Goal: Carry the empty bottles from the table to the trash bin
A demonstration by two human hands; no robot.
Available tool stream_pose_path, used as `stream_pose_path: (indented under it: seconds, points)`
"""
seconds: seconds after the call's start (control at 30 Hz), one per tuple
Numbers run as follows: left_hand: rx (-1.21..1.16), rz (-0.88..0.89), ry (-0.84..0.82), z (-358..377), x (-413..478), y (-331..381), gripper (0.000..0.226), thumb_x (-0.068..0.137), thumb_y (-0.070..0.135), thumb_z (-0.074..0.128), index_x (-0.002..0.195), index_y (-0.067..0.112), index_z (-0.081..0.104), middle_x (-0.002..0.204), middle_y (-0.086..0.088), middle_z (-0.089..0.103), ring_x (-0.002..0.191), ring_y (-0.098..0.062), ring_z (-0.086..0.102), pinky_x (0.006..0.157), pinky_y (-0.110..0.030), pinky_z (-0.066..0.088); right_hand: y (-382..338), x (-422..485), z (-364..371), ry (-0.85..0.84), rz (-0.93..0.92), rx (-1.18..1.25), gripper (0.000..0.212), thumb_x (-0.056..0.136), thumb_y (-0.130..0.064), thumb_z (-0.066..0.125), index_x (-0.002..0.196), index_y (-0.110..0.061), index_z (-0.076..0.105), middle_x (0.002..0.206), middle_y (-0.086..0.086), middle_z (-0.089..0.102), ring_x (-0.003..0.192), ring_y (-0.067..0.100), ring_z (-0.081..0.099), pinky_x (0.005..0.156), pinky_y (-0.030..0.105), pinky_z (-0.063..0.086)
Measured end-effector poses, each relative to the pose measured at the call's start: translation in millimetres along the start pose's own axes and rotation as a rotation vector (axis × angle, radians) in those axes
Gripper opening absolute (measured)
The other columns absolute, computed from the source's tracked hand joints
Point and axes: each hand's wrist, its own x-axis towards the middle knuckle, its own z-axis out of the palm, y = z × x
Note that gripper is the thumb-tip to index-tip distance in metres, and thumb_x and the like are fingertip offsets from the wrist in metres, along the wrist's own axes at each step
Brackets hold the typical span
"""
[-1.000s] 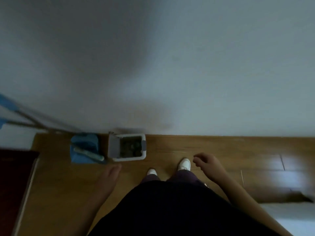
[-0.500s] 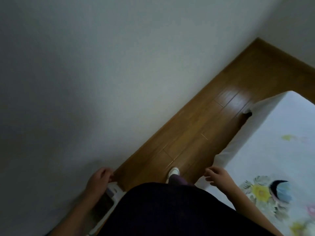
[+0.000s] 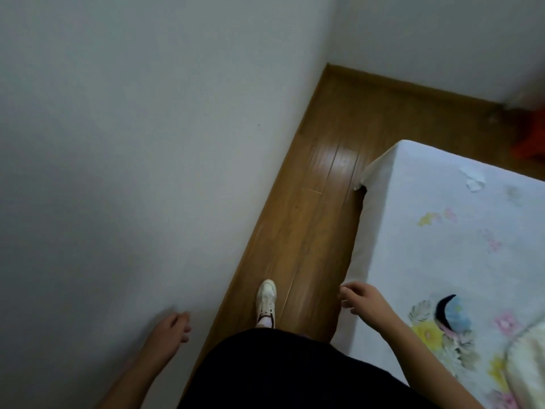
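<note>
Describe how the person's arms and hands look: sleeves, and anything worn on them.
The left grip and right grip are bare hands: no gloves, and no rings or watch that I can make out. The left forearm and right forearm are uncovered to the picture's edge, so no sleeves show. Between them are a dark garment and one white shoe.

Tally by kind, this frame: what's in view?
Hands: 2 (left hand, right hand, both holding nothing)
White shoe: 1
Floral cloth: 1
Red object: 1 (too blurred to identify)
Bottles: 0
Total: 5
</note>
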Motion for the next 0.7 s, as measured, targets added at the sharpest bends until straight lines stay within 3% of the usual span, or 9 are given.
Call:
stream_pose_path:
  seconds: [0.27,0.43,0.57,0.7]
  points:
    - [0.223,0.245,-0.209,49,75,217,0.028,0.100,0.037,0.052,0.089,0.016,0.066,0.092,-0.009,0.073,0.074,-0.023,0.068,0.067,-0.034,0.048,-14,38,-63,0.206,0.165,0.184,0.013,0.096,-0.025,0.057,0.091,-0.019,0.067,0.093,0.005,0.074,0.086,0.020,0.069,0.077,0.032,0.052]
    - [0.357,0.388,-0.318,86,96,349,0.030,0.102,0.039,0.048,0.096,0.017,0.066,0.094,-0.001,0.071,0.086,-0.022,0.069,0.069,-0.032,0.049,-6,71,-112,0.272,0.292,0.313,0.014,0.095,-0.022,0.058,0.096,-0.013,0.068,0.092,0.006,0.074,0.080,0.020,0.069,0.072,0.033,0.052]
    - [0.384,0.423,-0.301,112,128,427,0.029,0.102,0.040,0.047,0.097,0.018,0.066,0.096,-0.001,0.071,0.086,-0.021,0.070,0.070,-0.034,0.050,-7,123,-155,0.238,0.347,0.351,0.017,0.096,-0.024,0.058,0.099,-0.010,0.068,0.093,0.008,0.074,0.077,0.019,0.068,0.072,0.032,0.051]
    - [0.355,0.350,-0.229,122,152,472,0.031,0.102,0.038,0.049,0.093,0.015,0.066,0.093,-0.007,0.073,0.081,-0.024,0.070,0.069,-0.034,0.049,-46,181,-213,0.206,0.323,0.324,0.018,0.096,-0.020,0.056,0.100,-0.007,0.067,0.093,0.009,0.073,0.074,0.018,0.065,0.069,0.028,0.050]
